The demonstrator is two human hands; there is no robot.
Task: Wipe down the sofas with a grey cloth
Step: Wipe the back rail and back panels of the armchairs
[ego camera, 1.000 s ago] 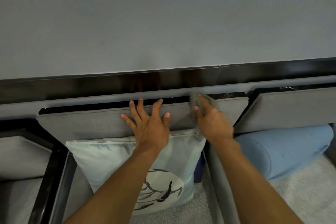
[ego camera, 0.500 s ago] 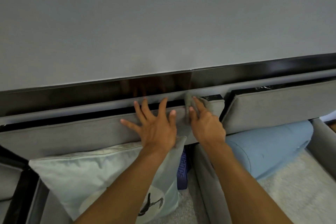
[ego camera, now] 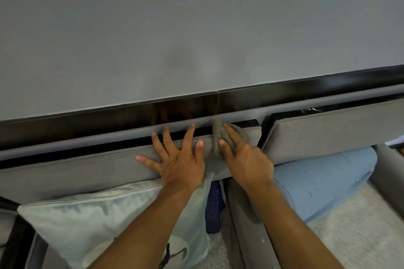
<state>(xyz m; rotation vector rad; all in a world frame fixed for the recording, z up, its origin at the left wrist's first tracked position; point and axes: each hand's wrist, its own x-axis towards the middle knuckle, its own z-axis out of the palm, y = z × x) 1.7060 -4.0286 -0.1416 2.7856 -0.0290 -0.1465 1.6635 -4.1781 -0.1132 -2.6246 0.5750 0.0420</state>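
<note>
We wipe the back cushion's (ego camera: 87,170) top: left hand (ego camera: 181,166) spread flat, right hand (ego camera: 247,159) pinching the grey cloth (ego camera: 217,133). Next we should sweep sideways.

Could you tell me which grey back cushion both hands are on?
The left grey fabric back cushion, above the pale green pillow; the right grey cushion sits above the blue bolster.

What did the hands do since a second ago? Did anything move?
Both hands slid a little to the person's right along the back cushion, toward its right end: the left hand flat with fingers spread, the right hand taking the grey cloth with it along the top edge. Nothing was picked up or let go. The pale pillow and the blue bolster stayed put.
</note>
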